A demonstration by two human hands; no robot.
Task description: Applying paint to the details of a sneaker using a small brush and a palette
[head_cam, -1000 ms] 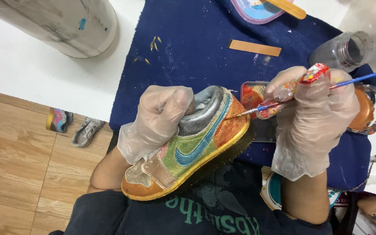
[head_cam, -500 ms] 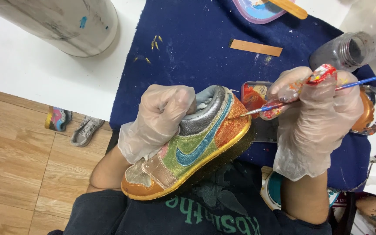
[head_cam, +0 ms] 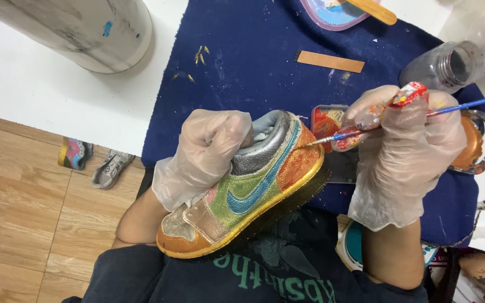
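Here, the dark blue cloth (head_cam: 242, 73), fuzzy and flecked with paint, lay flat under everything. Just off its near edge you held the glittery sneaker (head_cam: 248, 191), a patchwork of orange, green, blue and silver panels, its long axis slanting from toe near your body to heel up toward the cloth. Your left hand (head_cam: 206, 154), in a thin clear glove, was curled tight around the silver collar. Your right hand (head_cam: 402, 151), gloved too, pinched a slim blue paintbrush (head_cam: 422, 115), its tip touching the orange heel.

Brush (head_cam: 422, 112) handle cut off right; left fingers hidden inside shoe (head_cam: 254, 185).
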